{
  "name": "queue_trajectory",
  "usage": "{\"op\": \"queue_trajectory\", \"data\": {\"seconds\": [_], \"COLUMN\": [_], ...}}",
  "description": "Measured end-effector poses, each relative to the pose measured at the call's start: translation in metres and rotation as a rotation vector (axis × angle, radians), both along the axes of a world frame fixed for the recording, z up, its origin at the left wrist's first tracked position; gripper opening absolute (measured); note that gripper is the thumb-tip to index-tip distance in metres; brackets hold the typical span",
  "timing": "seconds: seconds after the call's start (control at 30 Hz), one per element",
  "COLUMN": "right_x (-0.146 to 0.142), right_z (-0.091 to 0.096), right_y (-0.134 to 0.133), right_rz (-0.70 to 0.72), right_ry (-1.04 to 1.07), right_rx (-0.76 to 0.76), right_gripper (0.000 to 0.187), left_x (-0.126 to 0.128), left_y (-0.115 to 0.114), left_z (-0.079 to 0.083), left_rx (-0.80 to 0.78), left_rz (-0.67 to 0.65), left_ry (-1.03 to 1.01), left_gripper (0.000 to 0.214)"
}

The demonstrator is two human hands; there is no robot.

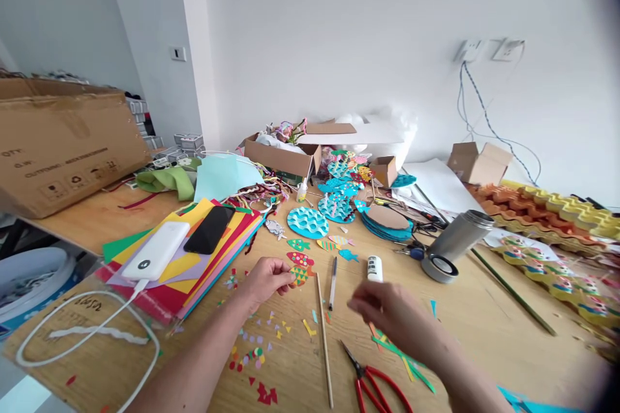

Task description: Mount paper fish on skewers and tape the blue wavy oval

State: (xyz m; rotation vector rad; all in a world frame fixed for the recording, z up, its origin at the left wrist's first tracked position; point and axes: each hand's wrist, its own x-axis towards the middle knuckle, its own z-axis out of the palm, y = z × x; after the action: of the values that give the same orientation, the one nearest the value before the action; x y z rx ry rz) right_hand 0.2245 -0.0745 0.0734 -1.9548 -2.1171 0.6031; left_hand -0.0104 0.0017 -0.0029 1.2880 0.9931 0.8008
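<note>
My left hand [268, 279] is closed, thumb and fingertips pinching the edge of an orange paper fish [301, 276] with green triangles. Just beyond it lie a red spotted paper fish [300, 259] and a green one [298, 244]. My right hand [387, 310] hovers over the table with its fingers pressed together; whatever is between them is too small to make out. It is nearest to a small white bottle [374, 268]. Between the hands lie a pen [332, 282] and a thin wooden stick [324, 342]. Red-handled scissors [371, 381] rest near the front.
Colored sheets [194, 264] carry a white power bank [155, 250] and a black phone [209, 230] on the left. Blue wavy card ovals [307, 222] lie farther back. A steel flask [460, 235] and its lid [440, 268] stand right. Paper scraps [252, 356] litter the front.
</note>
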Motion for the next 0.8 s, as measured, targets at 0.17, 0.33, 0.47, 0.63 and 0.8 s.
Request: {"op": "queue_trajectory", "data": {"seconds": [0.17, 0.33, 0.47, 0.63, 0.8], "right_x": [-0.011, -0.034, -0.04, -0.042, -0.052], "right_z": [0.007, -0.024, -0.039, -0.043, -0.055], "right_y": [0.07, 0.086, 0.081, 0.082, 0.082], "right_rz": [0.026, 0.105, 0.115, 0.123, 0.141], "right_ry": [0.55, 0.798, 0.88, 0.895, 0.917], "right_rx": [-0.029, -0.207, -0.301, -0.309, -0.315], "right_gripper": [0.034, 0.044, 0.043, 0.044, 0.041], "left_x": [-0.001, -0.003, -0.002, 0.0, 0.0], "left_y": [-0.001, 0.003, 0.003, -0.001, -0.001], "left_z": [0.001, -0.001, -0.001, 0.003, 0.005], "left_rx": [0.031, 0.018, 0.01, -0.001, 0.008], "left_rz": [-0.031, 0.007, 0.028, 0.033, -0.005], "left_ry": [0.001, 0.001, 0.038, 0.102, 0.143], "left_gripper": [0.018, 0.022, 0.021, 0.017, 0.016]}}
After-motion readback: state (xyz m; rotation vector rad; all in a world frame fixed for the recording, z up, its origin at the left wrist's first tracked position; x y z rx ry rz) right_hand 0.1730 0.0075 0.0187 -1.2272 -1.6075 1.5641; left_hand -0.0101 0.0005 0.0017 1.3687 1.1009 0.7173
